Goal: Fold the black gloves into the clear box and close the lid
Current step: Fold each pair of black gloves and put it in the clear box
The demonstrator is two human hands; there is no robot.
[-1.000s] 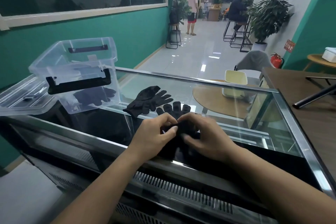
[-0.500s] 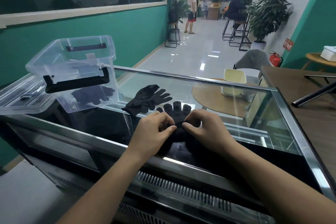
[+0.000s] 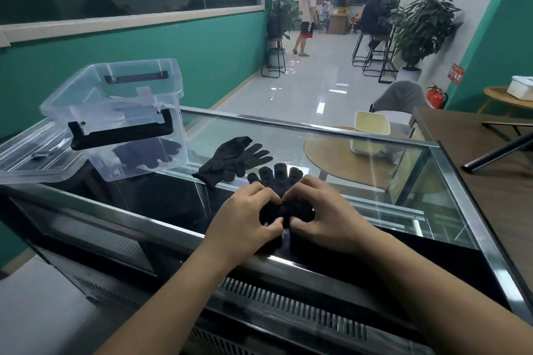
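Observation:
A black glove (image 3: 277, 181) lies on the glass counter top (image 3: 360, 181) in front of me, its fingers pointing away. My left hand (image 3: 245, 219) and my right hand (image 3: 320, 210) both pinch its bunched cuff end, fingers curled into the fabric. A second black glove (image 3: 230, 160) lies flat just to the left. The clear box (image 3: 115, 112) with black handles stands open at the left, with a dark glove (image 3: 147, 153) seen through its wall. Its clear lid (image 3: 34, 155) rests beside it at the far left.
The counter has metal edges (image 3: 476, 225) and a vented front panel below. A dark wooden table (image 3: 476, 158) abuts on the right. Beyond the counter are a round table, a cream bin (image 3: 370, 131), stools, plants and two people far back.
Both hands have slid a little away from me along the glove and gathered more of its cuff between them. The view has shifted slightly. The other glove and the box have not moved.

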